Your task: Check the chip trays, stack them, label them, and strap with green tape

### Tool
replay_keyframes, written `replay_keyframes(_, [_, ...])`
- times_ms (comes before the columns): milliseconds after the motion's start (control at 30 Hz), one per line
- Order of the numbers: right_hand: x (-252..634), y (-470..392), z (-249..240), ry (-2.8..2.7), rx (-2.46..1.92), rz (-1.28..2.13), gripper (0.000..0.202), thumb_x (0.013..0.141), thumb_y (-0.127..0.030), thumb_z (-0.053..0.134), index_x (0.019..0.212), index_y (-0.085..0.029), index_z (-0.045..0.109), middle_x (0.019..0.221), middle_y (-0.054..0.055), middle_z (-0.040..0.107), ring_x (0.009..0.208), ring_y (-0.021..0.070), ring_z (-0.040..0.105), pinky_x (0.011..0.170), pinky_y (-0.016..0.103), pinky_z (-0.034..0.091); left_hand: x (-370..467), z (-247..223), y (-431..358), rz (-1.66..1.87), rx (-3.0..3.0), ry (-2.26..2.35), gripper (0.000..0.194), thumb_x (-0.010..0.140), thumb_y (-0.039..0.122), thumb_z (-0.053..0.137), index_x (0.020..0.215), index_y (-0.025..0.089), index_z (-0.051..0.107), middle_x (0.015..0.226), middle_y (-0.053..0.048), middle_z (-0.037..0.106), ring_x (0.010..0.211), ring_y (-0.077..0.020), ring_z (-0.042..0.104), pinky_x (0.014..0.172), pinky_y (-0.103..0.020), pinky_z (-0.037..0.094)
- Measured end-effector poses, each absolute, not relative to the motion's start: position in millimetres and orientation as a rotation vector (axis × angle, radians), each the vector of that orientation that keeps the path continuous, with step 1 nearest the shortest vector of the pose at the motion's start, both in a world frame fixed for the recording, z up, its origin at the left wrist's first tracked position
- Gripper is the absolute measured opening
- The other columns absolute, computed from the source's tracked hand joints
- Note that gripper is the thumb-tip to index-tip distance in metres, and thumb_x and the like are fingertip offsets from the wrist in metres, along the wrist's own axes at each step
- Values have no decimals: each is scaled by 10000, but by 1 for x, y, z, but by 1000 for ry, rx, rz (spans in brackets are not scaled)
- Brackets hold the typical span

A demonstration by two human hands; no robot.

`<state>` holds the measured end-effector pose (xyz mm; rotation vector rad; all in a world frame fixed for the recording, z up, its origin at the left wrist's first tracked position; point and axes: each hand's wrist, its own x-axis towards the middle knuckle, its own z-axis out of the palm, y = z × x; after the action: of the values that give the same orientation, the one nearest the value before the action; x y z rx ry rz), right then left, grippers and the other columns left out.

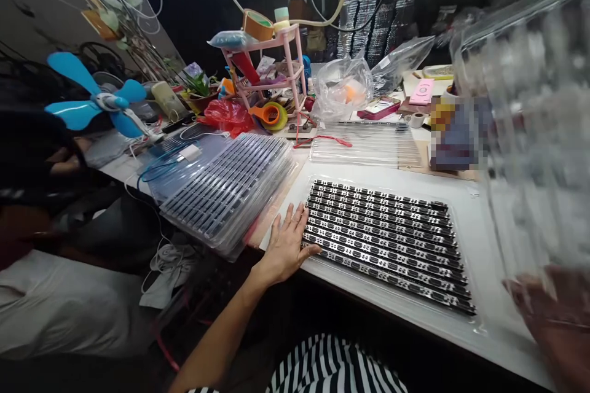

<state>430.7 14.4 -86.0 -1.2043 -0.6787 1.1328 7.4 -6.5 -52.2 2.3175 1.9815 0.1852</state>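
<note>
My left hand (286, 247) lies with spread fingers at the left end of several dark and silver strips with connectors (387, 239), touching their edge. The strips lie side by side in rows in a clear tray on the white table (483, 221). At the far right my right hand (553, 313), blurred by motion, grips the lower part of a clear ribbed plastic tray (539, 123) held upright. A stack of clear trays (225, 190) with rows of strips stands left of my left hand.
Behind the strips lies a clear ribbed tray (364, 144). Further back are a pink shelf (295, 73) with tape rolls, plastic bags (343, 86) and a pink case (421, 92). A blue fan (106, 101) and a seated person's leg (69, 295) are at left.
</note>
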Motion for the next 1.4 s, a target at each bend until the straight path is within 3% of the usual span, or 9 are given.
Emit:
replay_keyframes(167, [403, 8, -61, -418, -1121, 1154, 288, 758, -333, 600, 998, -475, 671, 1177, -26, 614, 1104, 223, 542, 1105, 486, 255, 9, -37, 11, 133, 2278, 2000, 805, 871, 644, 227, 1476, 136, 73, 1533, -138, 141, 1423, -257, 38, 1127, -504, 142])
replay_keyframes(333, [400, 4, -58, -407, -1067, 1179, 308, 755, -318, 607, 1034, -430, 677, 1078, 12, 664, 890, 209, 626, 937, 451, 445, 19, -30, 68, 170, 2241, 2058, 794, 885, 626, 236, 1458, 80, 174, 1522, -177, 165, 1418, -283, 59, 1127, -477, 146])
replay_keyframes(633, [404, -10, -79, -660, -965, 1163, 347, 783, -398, 637, 1127, -440, 626, 1089, 1, 671, 934, 225, 641, 779, 407, 543, 17, -56, 97, 179, 2257, 2046, 752, 903, 598, 223, 1453, 85, 198, 1515, -178, 195, 1412, -301, 111, 1109, -510, 177])
replay_keyframes(867, [401, -9, -62, -691, -938, 943, 325, 793, -269, 660, 1103, -367, 656, 1106, 1, 664, 1014, 202, 615, 915, 380, 480, 25, -41, 99, 200, 2271, 2057, 646, 927, 523, 284, 1430, 117, 281, 1506, -176, 238, 1400, -324, 169, 1082, -558, 202])
replay_keyframes(967, [403, -8, -61, -683, -934, 824, 346, 800, -243, 668, 1133, -331, 648, 1097, 13, 670, 1013, 200, 618, 953, 370, 448, 53, -15, 108, 330, 2445, 1840, 486, 928, 432, 379, 1311, 149, 475, 1427, -159, 407, 1347, -336, 300, 1054, -555, 254])
replay_keyframes(1033, [405, -8, -62, -658, -919, 830, 354, 805, -247, 668, 1144, -341, 639, 1105, 13, 667, 996, 190, 626, 949, 361, 448, 82, 1, 118, 437, 2574, 1507, 352, 931, 345, 405, 1172, 162, 587, 1258, -120, 569, 1198, -269, 481, 1006, -463, 356])
replay_keyframes(1100, [407, -7, -64, -632, -915, 877, 361, 809, -257, 665, 1158, -344, 629, 1133, 20, 655, 998, 187, 626, 945, 354, 452, 118, 10, 133, 433, 2631, 1265, 280, 931, 277, 406, 1020, 172, 650, 1076, -80, 636, 981, -194, 575, 894, -362, 441])
replay_keyframes(1233, [410, -8, -66, -609, -937, 930, 377, 806, -272, 667, 1177, -320, 622, 1180, 39, 632, 1004, 194, 624, 895, 334, 490, 186, -1, 168, 378, 2709, 1205, 272, 915, 194, 406, 892, 153, 674, 946, -79, 621, 901, -181, 551, 822, -321, 442])
replay_keyframes(1400, [410, -8, -65, -657, -904, 945, 358, 810, -292, 661, 1164, -340, 631, 1203, 25, 620, 998, 188, 626, 904, 343, 491, 234, -24, 191, 248, 2782, 1189, 143, 848, 175, 524, 822, 132, 659, 899, -91, 600, 947, -221, 528, 826, -363, 423])
